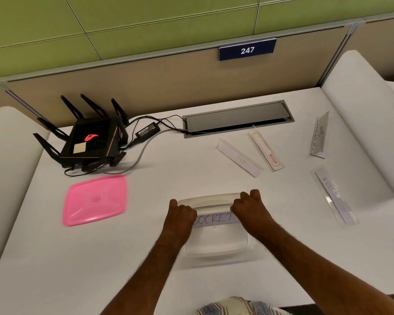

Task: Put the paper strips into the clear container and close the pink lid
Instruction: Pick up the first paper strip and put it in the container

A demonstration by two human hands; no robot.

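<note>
Both hands, left hand (182,212) and right hand (248,206), pinch a paper strip (212,218) inside the clear container (216,248). Four strips still lie on the bench (168,280). Risk: the long strip bows up, so the pink lid (95,200) won't seat.

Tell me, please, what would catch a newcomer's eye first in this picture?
Probably the pink lid, lying off to the left on the white desk, the only vivid colour there. Next, the left hand and right hand at the clear container in front, over a handwritten paper strip. The black router with its red glowing logo sits at the far left.
</note>
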